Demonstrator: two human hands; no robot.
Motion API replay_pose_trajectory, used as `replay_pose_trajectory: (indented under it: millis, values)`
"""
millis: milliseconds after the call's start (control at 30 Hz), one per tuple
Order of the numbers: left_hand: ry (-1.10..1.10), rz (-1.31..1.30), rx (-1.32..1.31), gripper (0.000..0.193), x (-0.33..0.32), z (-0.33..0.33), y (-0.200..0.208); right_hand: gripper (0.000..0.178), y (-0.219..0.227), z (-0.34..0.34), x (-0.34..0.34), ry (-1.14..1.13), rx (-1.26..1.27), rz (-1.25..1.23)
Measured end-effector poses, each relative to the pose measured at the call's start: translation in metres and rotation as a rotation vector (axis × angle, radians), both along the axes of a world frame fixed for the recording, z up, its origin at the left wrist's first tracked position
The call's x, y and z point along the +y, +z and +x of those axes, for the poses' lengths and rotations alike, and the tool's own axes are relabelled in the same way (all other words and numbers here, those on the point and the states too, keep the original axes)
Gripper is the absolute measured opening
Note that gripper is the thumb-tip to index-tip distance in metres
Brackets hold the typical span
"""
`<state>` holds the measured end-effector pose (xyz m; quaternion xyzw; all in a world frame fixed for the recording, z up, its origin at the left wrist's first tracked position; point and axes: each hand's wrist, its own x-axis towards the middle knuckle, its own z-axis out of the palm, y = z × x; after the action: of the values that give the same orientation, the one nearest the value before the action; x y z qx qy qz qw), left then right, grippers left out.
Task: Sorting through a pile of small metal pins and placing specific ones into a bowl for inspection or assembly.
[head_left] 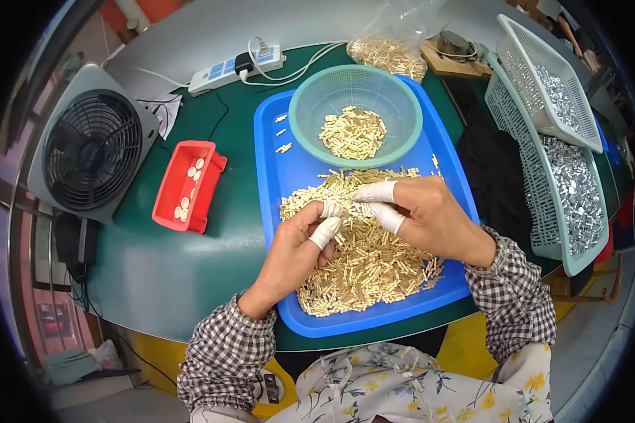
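Note:
My left hand [289, 250] and my right hand [430, 215] meet over a heap of small gold-coloured metal pieces [374, 268]. White finger cots cover the thumb and forefinger of each hand. Both hands are closed in a pinch, their tips close together; whatever lies between them is too small to make out. The heap spreads over a blue tray [310, 326]. At the tray's far end stands a green mesh basket [300, 116], with more gold-coloured pieces [353, 132] inside. A few loose pieces [283, 148] lie on the tray left of the basket.
Left of the tray, a red bin [173, 224] holds several round pale pieces. A fan [92, 144] stands farther left. Behind are a power strip [236, 69] with cables and a clear bag [388, 56] of pieces. Stacked baskets [543, 211] of silvery parts stand at the right.

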<state>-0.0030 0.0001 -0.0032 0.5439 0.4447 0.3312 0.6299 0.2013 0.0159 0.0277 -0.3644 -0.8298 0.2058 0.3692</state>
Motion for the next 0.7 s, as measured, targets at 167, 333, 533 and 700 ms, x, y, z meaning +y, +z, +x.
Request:
replay_pose_trajectory:
  millis: [167,333,533,700]
  values:
    - [0.007,0.028,-0.027,0.013,0.001,-0.003,-0.006,0.026,0.004,0.004,0.0,0.057,-0.081,-0.008]
    - [0.021,0.023,-0.017,0.013,0.002,-0.003,-0.011,0.026,0.002,0.007,0.0,0.051,-0.172,-0.011]
    - [0.025,0.016,-0.034,0.012,0.002,-0.002,-0.009,0.025,0.002,0.005,0.0,0.059,-0.188,-0.037]
    - [0.025,0.025,-0.037,0.01,0.002,-0.001,-0.006,0.025,0.001,0.005,0.0,0.06,-0.184,-0.042]
